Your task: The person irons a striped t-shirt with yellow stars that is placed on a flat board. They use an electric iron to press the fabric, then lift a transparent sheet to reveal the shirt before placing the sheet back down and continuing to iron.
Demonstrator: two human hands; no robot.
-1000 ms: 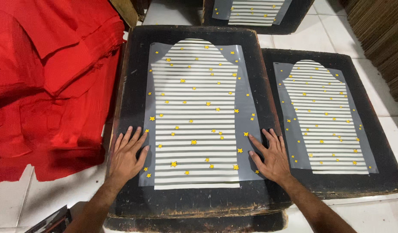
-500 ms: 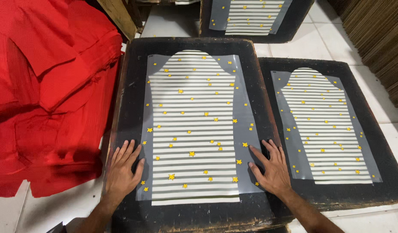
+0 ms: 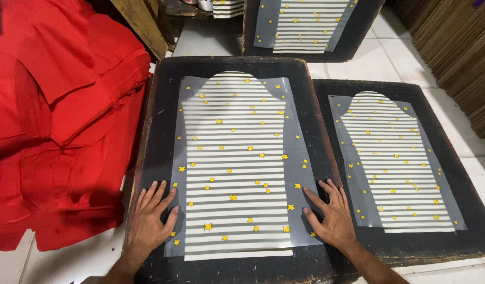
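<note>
A clear film sheet printed with white stripes and yellow stars lies flat on a black board in front of me. My left hand rests palm down, fingers spread, on the sheet's lower left corner and the board beside it. My right hand lies flat with fingers apart on the sheet's lower right edge. Neither hand holds anything.
A second black board with the same striped, starred film lies to the right. A third board with film lies at the top. A pile of red fabric fills the left. Stacked brown cardboard stands at the far right on white floor tiles.
The view has shifted, so the boards sit lower and closer. Both hands stay flat on the sheet's lower corners with hardly any movement.
</note>
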